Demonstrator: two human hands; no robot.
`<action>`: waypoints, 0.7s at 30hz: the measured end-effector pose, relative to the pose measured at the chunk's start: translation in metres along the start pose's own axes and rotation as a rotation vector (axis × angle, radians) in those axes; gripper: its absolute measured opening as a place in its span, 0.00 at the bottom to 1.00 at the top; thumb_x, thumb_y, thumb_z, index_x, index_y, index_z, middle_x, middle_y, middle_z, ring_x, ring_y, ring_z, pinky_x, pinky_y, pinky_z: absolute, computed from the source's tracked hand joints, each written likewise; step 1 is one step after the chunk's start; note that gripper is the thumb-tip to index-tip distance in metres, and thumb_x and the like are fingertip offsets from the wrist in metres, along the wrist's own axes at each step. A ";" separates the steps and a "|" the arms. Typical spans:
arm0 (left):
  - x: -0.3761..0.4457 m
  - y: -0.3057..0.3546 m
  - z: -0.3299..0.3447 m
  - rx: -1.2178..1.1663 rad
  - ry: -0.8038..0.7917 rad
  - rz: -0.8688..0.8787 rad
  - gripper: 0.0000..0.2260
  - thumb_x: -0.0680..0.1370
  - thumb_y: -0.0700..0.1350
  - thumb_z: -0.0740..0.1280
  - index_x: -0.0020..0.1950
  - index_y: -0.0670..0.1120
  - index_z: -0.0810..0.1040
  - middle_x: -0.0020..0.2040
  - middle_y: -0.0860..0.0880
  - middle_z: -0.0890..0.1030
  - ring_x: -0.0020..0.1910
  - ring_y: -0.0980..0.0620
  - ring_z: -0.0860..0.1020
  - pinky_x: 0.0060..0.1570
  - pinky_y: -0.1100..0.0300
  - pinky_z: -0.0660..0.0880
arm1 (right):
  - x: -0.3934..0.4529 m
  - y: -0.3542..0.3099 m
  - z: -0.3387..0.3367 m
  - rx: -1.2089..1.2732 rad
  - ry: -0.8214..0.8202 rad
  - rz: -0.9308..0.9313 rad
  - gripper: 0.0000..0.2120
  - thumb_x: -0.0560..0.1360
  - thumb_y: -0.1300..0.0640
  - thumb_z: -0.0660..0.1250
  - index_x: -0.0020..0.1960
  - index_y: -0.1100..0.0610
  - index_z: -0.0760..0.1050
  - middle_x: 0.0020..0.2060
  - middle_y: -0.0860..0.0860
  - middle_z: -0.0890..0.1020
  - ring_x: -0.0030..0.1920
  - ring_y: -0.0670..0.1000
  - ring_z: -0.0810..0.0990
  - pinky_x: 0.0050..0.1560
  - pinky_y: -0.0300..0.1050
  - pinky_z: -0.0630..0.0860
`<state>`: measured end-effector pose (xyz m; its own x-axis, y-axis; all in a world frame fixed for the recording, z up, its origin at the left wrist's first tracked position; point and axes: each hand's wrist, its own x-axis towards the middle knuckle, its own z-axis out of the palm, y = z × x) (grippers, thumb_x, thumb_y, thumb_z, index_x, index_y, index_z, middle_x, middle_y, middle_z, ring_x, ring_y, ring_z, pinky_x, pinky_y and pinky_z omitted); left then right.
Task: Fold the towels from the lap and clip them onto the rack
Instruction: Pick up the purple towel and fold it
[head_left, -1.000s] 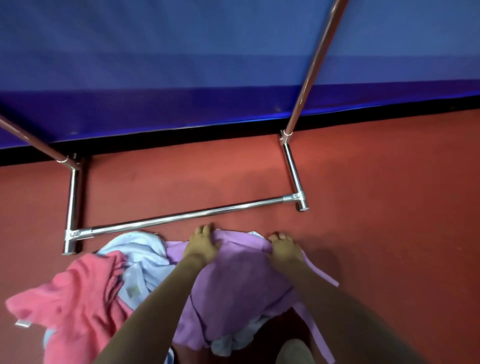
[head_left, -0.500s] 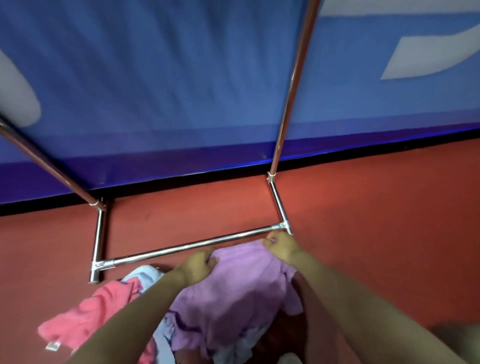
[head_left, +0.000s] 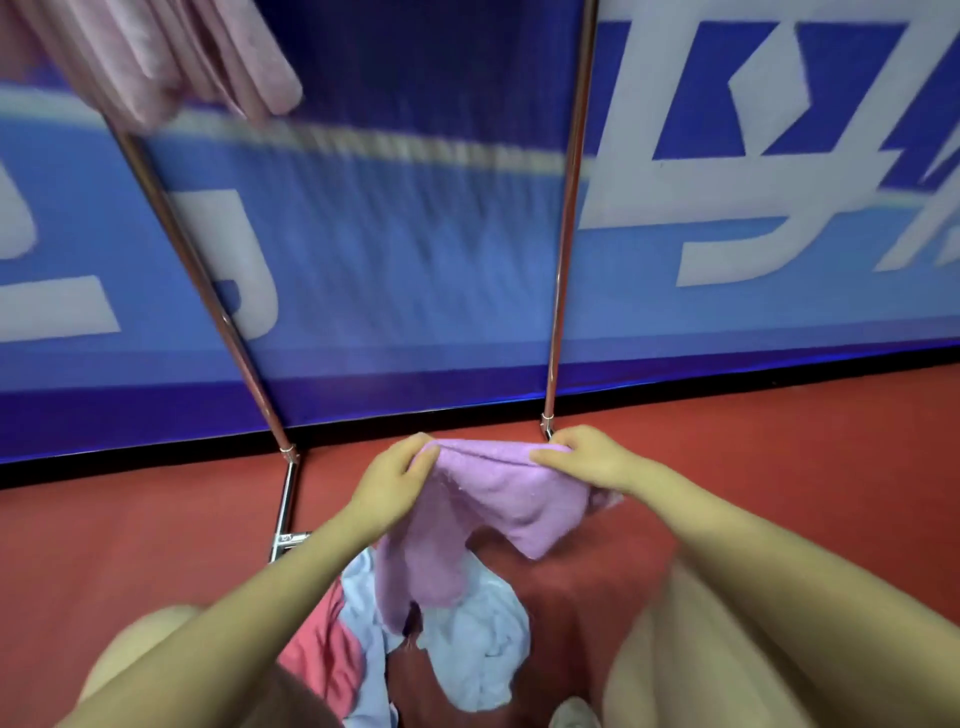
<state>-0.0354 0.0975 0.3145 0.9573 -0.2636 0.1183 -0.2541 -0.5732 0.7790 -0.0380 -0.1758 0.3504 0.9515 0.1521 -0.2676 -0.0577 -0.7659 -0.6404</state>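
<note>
1. The purple towel (head_left: 493, 493) is held above the lap; its top edge runs left-right between the hands.
2. The left hand (head_left: 397, 480) and right hand (head_left: 582, 460) each pinch 1 top corner (both equally near).
3. The rack (head_left: 563, 234) stands directly ahead, rising well above the hands.

At my twelve o'clock a blue banner wall (head_left: 415, 260) fills most of what I see, with large pale lettering (head_left: 727, 171) running toward two o'clock and more toward nine o'clock. Its lower band turns a deeper violet blue. A black strip (head_left: 156, 460) runs along its foot. Below that the red floor (head_left: 779, 457) spreads from nine o'clock round to three o'clock, evenly lit.
</note>
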 end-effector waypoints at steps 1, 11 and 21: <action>-0.007 0.014 -0.004 -0.072 -0.001 -0.048 0.10 0.80 0.49 0.58 0.44 0.48 0.76 0.42 0.51 0.78 0.44 0.55 0.73 0.51 0.56 0.69 | -0.009 -0.005 -0.002 0.089 0.029 -0.006 0.18 0.75 0.48 0.67 0.31 0.55 0.67 0.30 0.49 0.70 0.32 0.45 0.66 0.34 0.41 0.63; -0.051 0.075 -0.021 -1.026 -0.177 -0.575 0.12 0.79 0.44 0.61 0.55 0.42 0.81 0.51 0.40 0.83 0.50 0.45 0.79 0.59 0.50 0.72 | -0.058 -0.057 0.001 0.909 0.208 -0.119 0.07 0.72 0.58 0.68 0.48 0.60 0.80 0.46 0.59 0.82 0.48 0.54 0.79 0.56 0.50 0.74; -0.062 0.082 -0.017 -0.855 -0.264 -0.427 0.13 0.78 0.50 0.66 0.56 0.44 0.83 0.55 0.49 0.84 0.54 0.55 0.80 0.56 0.59 0.75 | -0.062 -0.088 0.025 0.628 0.202 -0.226 0.07 0.76 0.60 0.65 0.41 0.52 0.79 0.37 0.45 0.81 0.38 0.41 0.78 0.43 0.34 0.74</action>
<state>-0.1130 0.0801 0.3816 0.8577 -0.3896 -0.3355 0.3891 0.0653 0.9189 -0.0996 -0.1018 0.4054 0.9948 0.0994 0.0218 0.0428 -0.2134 -0.9760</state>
